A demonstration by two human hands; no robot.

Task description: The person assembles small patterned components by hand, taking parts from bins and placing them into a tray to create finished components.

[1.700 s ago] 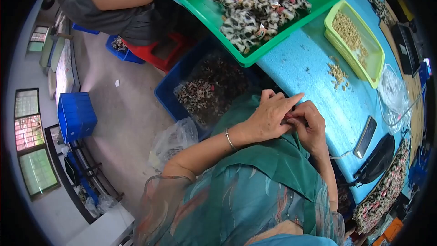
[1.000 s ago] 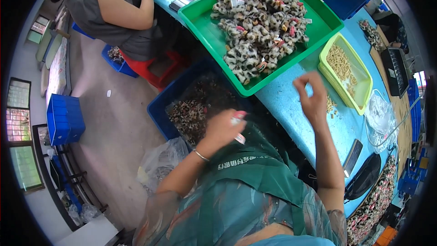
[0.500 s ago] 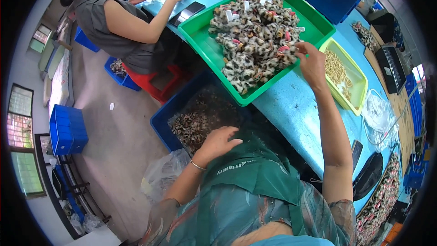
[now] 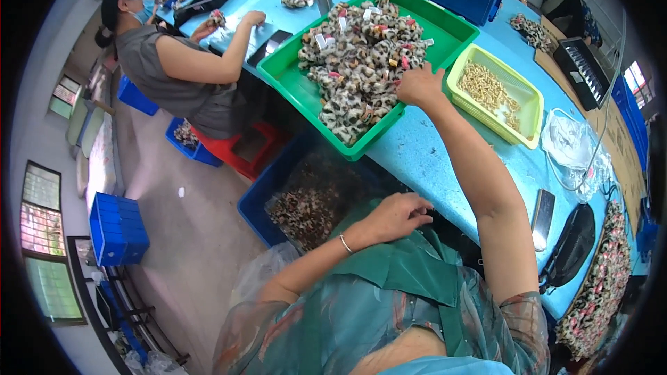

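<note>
My right hand (image 4: pixel 420 87) reaches over the near right rim of a green tray (image 4: pixel 445 35). Its fingers are curled at the edge of a heap of spotted plush pieces (image 4: pixel 361 62), seemingly gripping one; the fingertips are partly hidden. Pink and yellowish bits and small white tags show among the pieces. My left hand (image 4: pixel 397 217) is held over my green apron (image 4: pixel 396 271), holding nothing, with fingers loosely bent and apart.
Right of the tray stands a yellow basket (image 4: pixel 531 114) of small tan pieces. A phone (image 4: pixel 543 219) and black case (image 4: pixel 575 243) lie near the table edge. Below is a blue bin (image 4: pixel 256 219) of scraps. At left a co-worker (image 4: pixel 174 62) sits on a red stool (image 4: pixel 260 149).
The view has shifted, so the tray appears further left. My right hand stays at the heap's right edge, its fingers now lower against the pieces. My left hand has moved right across the apron.
</note>
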